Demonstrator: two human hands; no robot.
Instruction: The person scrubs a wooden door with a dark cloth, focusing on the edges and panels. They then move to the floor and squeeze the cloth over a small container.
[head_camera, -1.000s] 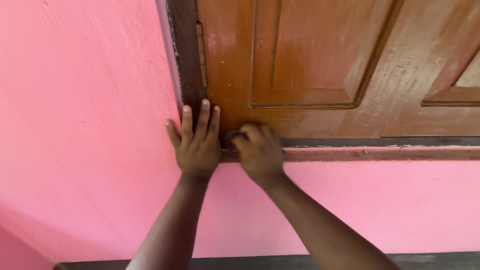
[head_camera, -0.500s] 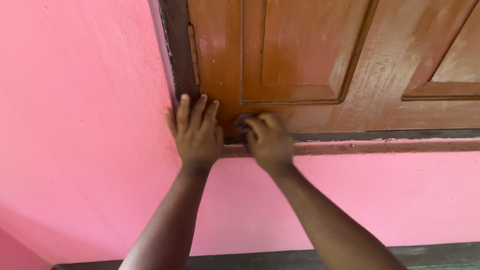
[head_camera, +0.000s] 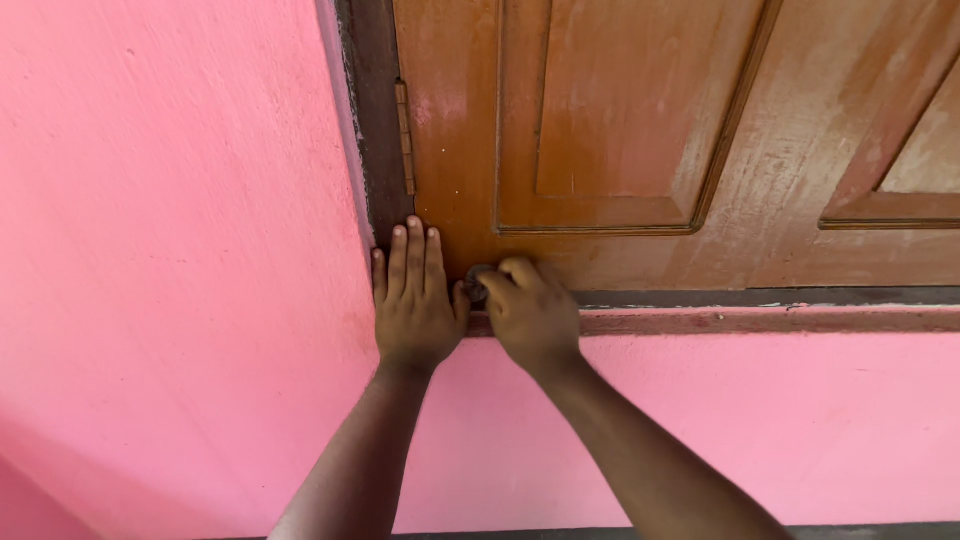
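Hands at the door corner

Both hands sit a little lower under the door (head_camera: 640, 150) than before. Left hand (head_camera: 415, 305) lies flat and open on its bottom corner, by the hinge (head_camera: 405, 135). Just right, the right hand (head_camera: 530, 315) pinches a small dark round thing (head_camera: 476, 284) against the door's bottom edge.

Pink wall (head_camera: 180, 300) carries brown wooden door (head_camera: 640, 150); left hand (head_camera: 413, 305) flat on door.
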